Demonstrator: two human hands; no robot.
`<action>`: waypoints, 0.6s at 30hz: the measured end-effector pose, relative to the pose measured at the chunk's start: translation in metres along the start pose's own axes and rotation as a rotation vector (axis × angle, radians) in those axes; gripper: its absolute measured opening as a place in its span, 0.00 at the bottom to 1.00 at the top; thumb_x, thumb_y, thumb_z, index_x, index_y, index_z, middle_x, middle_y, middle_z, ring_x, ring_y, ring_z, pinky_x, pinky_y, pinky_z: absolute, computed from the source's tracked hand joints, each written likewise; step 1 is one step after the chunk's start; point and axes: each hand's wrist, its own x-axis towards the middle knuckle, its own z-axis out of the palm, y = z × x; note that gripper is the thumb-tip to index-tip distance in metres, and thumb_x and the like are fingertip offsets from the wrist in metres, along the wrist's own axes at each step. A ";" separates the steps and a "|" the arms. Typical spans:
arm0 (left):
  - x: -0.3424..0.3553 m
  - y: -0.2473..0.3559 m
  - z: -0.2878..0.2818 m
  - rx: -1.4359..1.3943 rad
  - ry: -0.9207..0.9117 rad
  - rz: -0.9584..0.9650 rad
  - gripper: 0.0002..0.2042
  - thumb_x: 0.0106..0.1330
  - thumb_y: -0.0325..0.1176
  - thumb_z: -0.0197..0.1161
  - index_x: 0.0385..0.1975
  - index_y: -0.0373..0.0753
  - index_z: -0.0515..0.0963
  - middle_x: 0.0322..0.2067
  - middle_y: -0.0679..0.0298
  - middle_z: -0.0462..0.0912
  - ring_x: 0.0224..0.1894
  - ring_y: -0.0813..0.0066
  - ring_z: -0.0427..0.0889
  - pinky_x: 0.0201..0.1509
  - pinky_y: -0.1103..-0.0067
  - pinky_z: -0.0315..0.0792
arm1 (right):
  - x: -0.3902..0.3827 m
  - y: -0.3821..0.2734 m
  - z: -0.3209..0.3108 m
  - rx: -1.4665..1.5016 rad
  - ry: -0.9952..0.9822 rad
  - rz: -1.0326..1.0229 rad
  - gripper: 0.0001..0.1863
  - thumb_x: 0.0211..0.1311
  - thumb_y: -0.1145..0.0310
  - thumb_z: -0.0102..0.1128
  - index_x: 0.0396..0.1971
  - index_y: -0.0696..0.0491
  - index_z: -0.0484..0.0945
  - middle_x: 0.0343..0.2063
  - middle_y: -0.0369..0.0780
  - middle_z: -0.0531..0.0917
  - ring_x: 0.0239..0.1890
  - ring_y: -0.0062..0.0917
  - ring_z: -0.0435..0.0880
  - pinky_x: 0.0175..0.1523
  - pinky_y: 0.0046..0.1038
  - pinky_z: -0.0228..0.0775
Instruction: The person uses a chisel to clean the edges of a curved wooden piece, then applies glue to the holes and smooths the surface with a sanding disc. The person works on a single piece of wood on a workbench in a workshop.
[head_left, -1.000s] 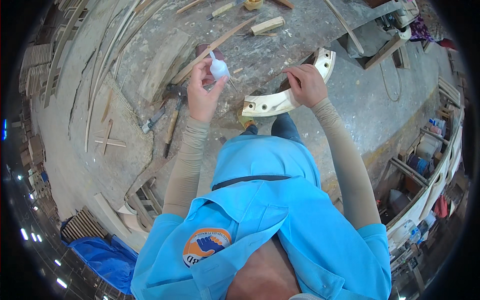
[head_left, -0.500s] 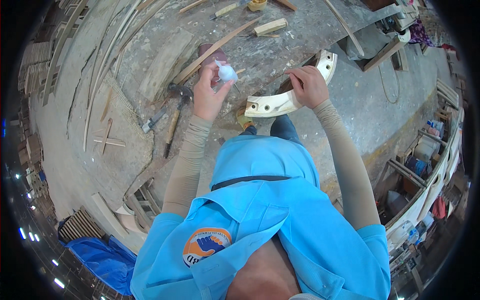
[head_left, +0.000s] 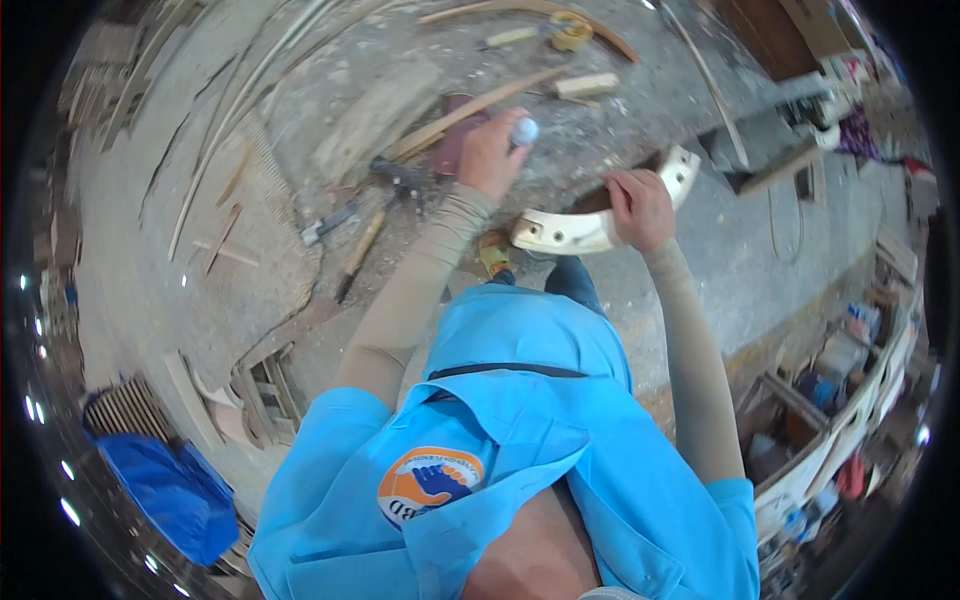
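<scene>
My left hand [head_left: 490, 158] grips a small white plastic bottle [head_left: 525, 131], whose shape is blurred now, above a maroon object [head_left: 446, 153] on the grey work surface. My right hand [head_left: 640, 208] grips a pale curved wooden piece [head_left: 550, 232] with several holes, its fingertips curled at the inner edge. A hammer [head_left: 387, 172], a long wooden-handled tool [head_left: 366, 245] and a metal tool [head_left: 325, 227] lie left of my left hand. Long wooden strips [head_left: 475, 105] lie behind it.
A short pale block [head_left: 586, 86] and a yellow container [head_left: 571, 33] lie at the back. A cluttered wooden frame [head_left: 823, 430] runs along the right, a blue tarp [head_left: 170, 495] at lower left. A metal-edged bench part [head_left: 760, 150] juts in at upper right.
My view has shifted. My left hand has moved up and right in the picture with the bottle; my right hand and the curved piece appear slightly lower and further right.
</scene>
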 end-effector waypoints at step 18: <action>-0.094 -0.005 -0.079 0.230 0.105 -0.100 0.21 0.56 0.29 0.67 0.52 0.44 0.76 0.45 0.63 0.78 0.51 0.61 0.75 0.56 0.66 0.68 | -0.004 0.001 0.002 -0.047 -0.048 -0.003 0.07 0.63 0.73 0.55 0.35 0.55 0.83 0.29 0.42 0.84 0.35 0.39 0.81 0.46 0.37 0.70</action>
